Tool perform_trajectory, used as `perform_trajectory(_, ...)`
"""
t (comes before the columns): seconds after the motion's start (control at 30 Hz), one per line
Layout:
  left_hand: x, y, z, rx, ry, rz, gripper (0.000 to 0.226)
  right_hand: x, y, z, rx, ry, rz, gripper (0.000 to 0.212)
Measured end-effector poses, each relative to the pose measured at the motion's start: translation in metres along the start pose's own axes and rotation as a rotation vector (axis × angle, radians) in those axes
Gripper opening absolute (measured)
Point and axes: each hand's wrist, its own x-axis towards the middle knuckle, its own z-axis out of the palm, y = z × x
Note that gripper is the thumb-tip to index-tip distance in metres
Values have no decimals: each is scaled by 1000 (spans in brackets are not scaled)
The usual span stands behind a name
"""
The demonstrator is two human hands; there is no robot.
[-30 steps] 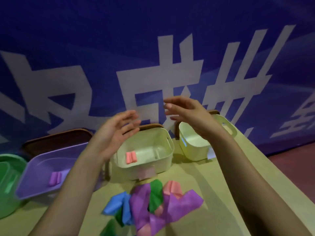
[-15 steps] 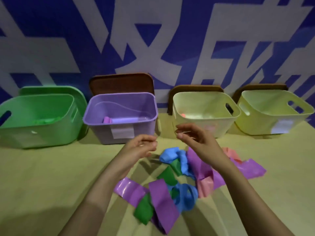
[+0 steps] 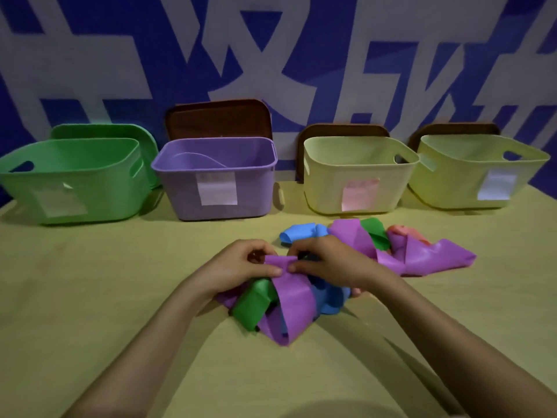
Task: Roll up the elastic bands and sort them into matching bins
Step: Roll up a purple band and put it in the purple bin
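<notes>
The left hand [image 3: 241, 268] and the right hand [image 3: 330, 262] are meeting over the heap. Both are pinching the near end of a purple band [image 3: 294, 303], with thumbs pressing side by side on its edge and fingers curling behind it. It looks as if the first turn of a roll is just beginning, since most of that band is still trailing loose down the front of the heap on the table [image 3: 90, 297]. Along the back, the green bin [image 3: 90, 188], the purple bin [image 3: 187, 194], the pink-labelled bin [image 3: 325, 182] and the pale-labelled bin [image 3: 446, 182] are standing in a row. Their insides are lying out of sight from this low angle, so I cannot tell how many rolls are waiting in them. Plenty is remaining: a green band [image 3: 254, 306] is lying beside the held one, and further right a blue band [image 3: 301, 233], a second purple band [image 3: 428, 257] and a pink band [image 3: 404, 232] are sitting unrolled. Half a second earlier both hands were hovering above the heap, loosely curled and holding nothing, and now they are gripping. The view is also sitting lower than it was, hiding the purple roll that was showing inside the purple bin.
</notes>
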Motion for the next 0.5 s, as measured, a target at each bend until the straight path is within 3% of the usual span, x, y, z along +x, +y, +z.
perform_trajectory(0.1, -5, 21, 1, -271, 188, 24, 12, -8, -10, -17, 194, 156, 41, 22)
perform_trajectory(0.23, -4, 45, 2, -254, 200, 25, 51, -7, -24, -43, 589, 375, -11, 17)
perform_trajectory(0.4, 6, 80, -8, -112, 213, 70, 17, 10, -39, -72, 779, 589, -105, 13)
perform_trajectory(0.5, 15, 84, -19, 21, 433, 161, 18, 17, -42, -92, 814, 720, -100, 16)
